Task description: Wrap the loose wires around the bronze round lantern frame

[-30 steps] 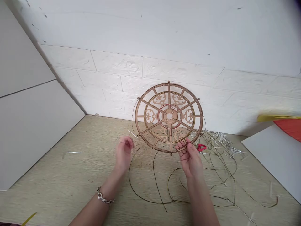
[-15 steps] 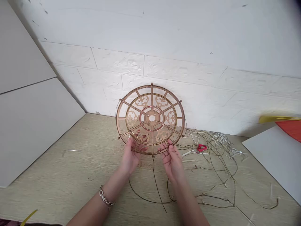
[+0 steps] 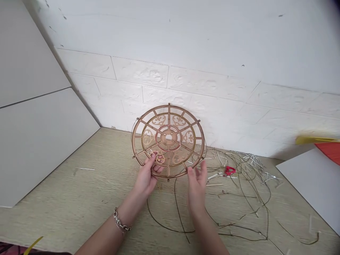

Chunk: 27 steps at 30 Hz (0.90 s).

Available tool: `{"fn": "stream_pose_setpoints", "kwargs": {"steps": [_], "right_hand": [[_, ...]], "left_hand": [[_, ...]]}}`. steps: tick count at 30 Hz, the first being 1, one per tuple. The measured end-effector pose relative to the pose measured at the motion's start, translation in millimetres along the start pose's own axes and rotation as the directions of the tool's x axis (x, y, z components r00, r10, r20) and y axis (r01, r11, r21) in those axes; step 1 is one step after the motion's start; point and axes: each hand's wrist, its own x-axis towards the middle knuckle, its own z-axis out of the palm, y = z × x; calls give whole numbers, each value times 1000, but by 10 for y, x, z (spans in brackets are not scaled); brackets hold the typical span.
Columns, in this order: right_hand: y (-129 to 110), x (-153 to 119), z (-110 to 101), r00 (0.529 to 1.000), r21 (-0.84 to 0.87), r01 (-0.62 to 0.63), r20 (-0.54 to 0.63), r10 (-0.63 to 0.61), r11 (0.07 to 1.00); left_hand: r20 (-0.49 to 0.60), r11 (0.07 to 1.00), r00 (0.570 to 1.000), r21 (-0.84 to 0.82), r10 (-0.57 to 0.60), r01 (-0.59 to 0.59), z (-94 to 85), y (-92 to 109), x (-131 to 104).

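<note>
A round copper-coloured openwork frame (image 3: 174, 138) with spokes, scrolled panels and rings of wire stands tilted up in front of me. My left hand (image 3: 147, 173) grips its lower left rim, thumb in front and fingers behind. At the lower right rim is my right hand (image 3: 196, 186), its fingers apart and stretched upward, the thumb close to the edge. Whether that hand touches the rim I cannot tell. Thin wire (image 3: 175, 198) trails onto the tabletop below the frame. A paler ring circles the hub.
Tangled wires (image 3: 262, 203) and white strips (image 3: 252, 161) lie to the right on the wooden table (image 3: 66, 209), with a red scrap (image 3: 230, 170) among them. White panels (image 3: 47, 141) stand at the left. A white board (image 3: 310, 180) and an orange-red piece (image 3: 329, 151) are at the right.
The frame has moved slightly down and left and tipped a little. My right hand has loosened from the lower rim and spread its fingers; my left hand still grips.
</note>
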Motion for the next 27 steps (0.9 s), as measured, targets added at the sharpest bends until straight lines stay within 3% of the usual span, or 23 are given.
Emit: {"fn": "stream_pose_setpoints", "kwargs": {"steps": [1,2,3,5,6,7,10,14,16,19,23,25,27], "right_hand": [[-43,-17,-6,979,-151,194,-38,-202,969],[-94,-28,-8,914,-306,389,11,-405,869],[-148,-31,-2,815,-428,562,144,-561,708],[-249,-16,39,618,-519,770,462,-636,371],[-287,-1,74,562,-521,812,574,-595,264],[-313,16,115,537,-520,829,643,-546,204],[-334,64,239,515,-520,845,728,-453,126],[-393,107,331,444,-483,875,814,-374,-12],[-487,132,368,363,-412,904,881,-305,-115],[-655,179,444,174,-209,940,974,-149,-268],[-784,237,534,-50,65,928,997,51,-366],[-804,259,546,-106,138,922,989,107,-362],[-803,274,534,-83,110,933,992,95,-342]], "left_hand": [[-8,1000,1000,2,-1,1,-1,1,-1],[-12,1000,1000,1,2,-2,-3,3,-1],[-12,1000,1000,-3,8,-8,-5,4,0],[1,1000,1000,-12,25,-25,-13,7,6],[8,999,999,-17,32,-32,-18,7,10],[14,999,999,-22,37,-37,-24,7,15],[25,998,999,-34,44,-43,-42,5,30],[29,997,996,-28,79,-79,-49,24,40],[26,995,995,-25,96,-95,-44,40,40],[26,993,994,-52,108,-107,-34,58,38],[45,996,995,-35,88,-86,-38,48,41],[54,997,996,0,75,-75,-43,40,43],[52,997,996,16,78,-79,-46,40,44]]}}
